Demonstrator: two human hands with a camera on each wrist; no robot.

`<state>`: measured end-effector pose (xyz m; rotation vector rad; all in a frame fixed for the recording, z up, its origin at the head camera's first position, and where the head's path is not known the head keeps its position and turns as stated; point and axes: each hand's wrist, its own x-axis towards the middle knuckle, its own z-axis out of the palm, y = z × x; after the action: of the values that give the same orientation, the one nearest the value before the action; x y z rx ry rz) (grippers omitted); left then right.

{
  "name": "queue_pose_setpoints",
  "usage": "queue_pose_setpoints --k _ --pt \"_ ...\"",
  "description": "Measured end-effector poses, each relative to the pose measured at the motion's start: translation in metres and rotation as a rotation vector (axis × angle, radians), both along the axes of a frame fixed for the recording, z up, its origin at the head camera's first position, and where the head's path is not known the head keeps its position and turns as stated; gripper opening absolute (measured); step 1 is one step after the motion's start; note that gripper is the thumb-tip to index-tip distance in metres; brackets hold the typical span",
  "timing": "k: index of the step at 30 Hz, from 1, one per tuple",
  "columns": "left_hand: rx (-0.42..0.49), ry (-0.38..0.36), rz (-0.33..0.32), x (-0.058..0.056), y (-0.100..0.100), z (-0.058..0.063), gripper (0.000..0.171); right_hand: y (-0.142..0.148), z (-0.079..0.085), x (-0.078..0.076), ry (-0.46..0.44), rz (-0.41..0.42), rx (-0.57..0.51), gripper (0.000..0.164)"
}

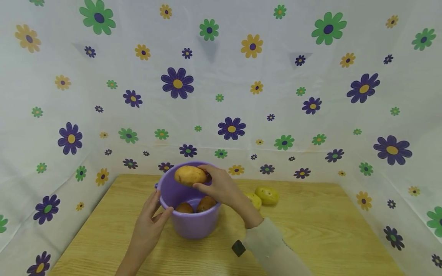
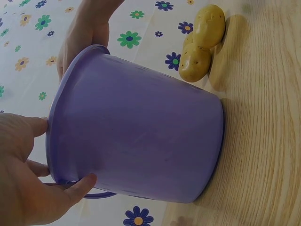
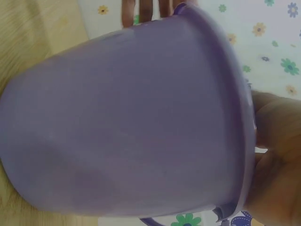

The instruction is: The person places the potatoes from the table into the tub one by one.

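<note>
A purple bucket (image 1: 195, 226) stands on the wooden table, its mouth tipped slightly towards me in the head view. My left hand (image 1: 148, 226) grips its rim on the left, thumb near the front and fingers along the outer side, as the left wrist view also shows. At the bucket's mouth, my right hand (image 1: 222, 186) holds a yellow-brown potato (image 1: 190, 175) between thumb and fingers. Two browner round things (image 1: 206, 204) lie inside the bucket, partly hidden by its front wall. In the right wrist view, the bucket's wall (image 3: 127, 122) hides the held potato.
Yellow potatoes (image 1: 267, 195) lie on the table to the right of the bucket, one partly behind my right forearm. Behind the wooden table (image 1: 310, 230) hangs a white sheet (image 1: 276, 165) with printed flowers. A small black square piece (image 1: 238, 248) sits by my right sleeve.
</note>
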<state>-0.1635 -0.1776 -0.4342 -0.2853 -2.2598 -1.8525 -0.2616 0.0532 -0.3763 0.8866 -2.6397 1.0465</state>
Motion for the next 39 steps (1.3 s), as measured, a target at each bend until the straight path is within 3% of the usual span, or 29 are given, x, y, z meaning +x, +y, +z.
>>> queue_pose_setpoints --k 8,18,29,39 --pt "-0.001 0.000 0.006 0.001 0.002 0.000 0.073 0.003 -0.005 0.003 0.014 -0.016 0.069 0.053" --pt "-0.002 -0.002 0.007 0.002 0.002 -0.001 0.073 0.006 -0.008 0.004 0.039 -0.004 0.030 0.042" --pt "0.000 0.008 0.006 0.001 0.001 -0.001 0.073 0.014 -0.006 0.006 0.026 0.033 -0.054 0.041" --pt "-0.003 0.002 0.018 0.000 0.001 0.001 0.072 0.032 -0.007 0.005 0.002 0.008 -0.146 0.043"
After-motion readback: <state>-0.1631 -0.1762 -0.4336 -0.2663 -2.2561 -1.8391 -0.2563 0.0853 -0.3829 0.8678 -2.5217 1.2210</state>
